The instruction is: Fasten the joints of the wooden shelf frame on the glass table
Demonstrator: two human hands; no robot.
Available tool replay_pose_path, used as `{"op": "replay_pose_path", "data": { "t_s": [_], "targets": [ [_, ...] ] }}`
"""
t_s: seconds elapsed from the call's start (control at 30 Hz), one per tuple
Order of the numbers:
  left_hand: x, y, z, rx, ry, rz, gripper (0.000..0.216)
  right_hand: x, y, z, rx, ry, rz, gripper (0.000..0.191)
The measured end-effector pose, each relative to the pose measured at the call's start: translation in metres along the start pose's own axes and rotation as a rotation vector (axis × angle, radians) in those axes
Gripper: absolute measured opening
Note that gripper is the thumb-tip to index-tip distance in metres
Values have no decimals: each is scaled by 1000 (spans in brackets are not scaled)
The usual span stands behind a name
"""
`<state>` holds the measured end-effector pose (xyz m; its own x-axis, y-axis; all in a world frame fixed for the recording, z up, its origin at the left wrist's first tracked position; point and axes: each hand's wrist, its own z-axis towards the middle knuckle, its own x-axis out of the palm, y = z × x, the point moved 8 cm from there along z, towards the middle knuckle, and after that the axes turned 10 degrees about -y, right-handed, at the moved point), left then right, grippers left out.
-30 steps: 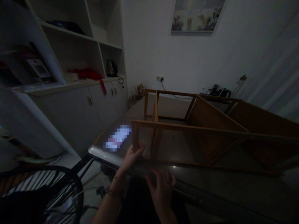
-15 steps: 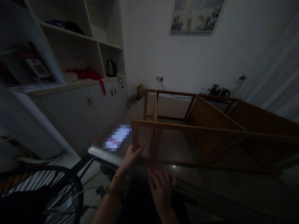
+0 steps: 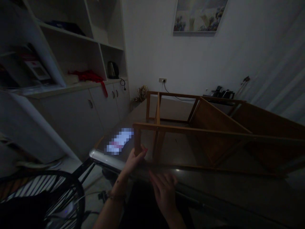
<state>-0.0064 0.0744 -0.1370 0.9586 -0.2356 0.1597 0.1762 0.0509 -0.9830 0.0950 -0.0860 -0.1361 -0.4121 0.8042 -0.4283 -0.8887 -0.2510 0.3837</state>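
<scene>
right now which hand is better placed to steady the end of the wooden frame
Probably the left hand: it grips the end post of the wooden frame. The right hand is apart from the frame, near the table edge.

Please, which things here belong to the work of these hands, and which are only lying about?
In the work:
wooden frame, gripped by the left hand
table under the frame

Seemingly just lying about:
red cloth on the cabinet
kettle beside it

Left hand in grip, right hand loose
</scene>
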Motion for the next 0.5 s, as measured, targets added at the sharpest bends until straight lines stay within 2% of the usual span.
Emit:
{"op": "replay_pose_path", "data": {
  "t_s": [0.17,0.33,0.5],
  "targets": [
    [-1,2,0,4,7,5,43,-2,5,5,-50,36,-33,33],
    [-2,5,-1,-57,-31,-22,47,-9,4,8,-21,-48,-116,26],
    [0,0,-3,-49,-20,-27,45,-13,1,7,30,-87,-166,30]
  ]
}}
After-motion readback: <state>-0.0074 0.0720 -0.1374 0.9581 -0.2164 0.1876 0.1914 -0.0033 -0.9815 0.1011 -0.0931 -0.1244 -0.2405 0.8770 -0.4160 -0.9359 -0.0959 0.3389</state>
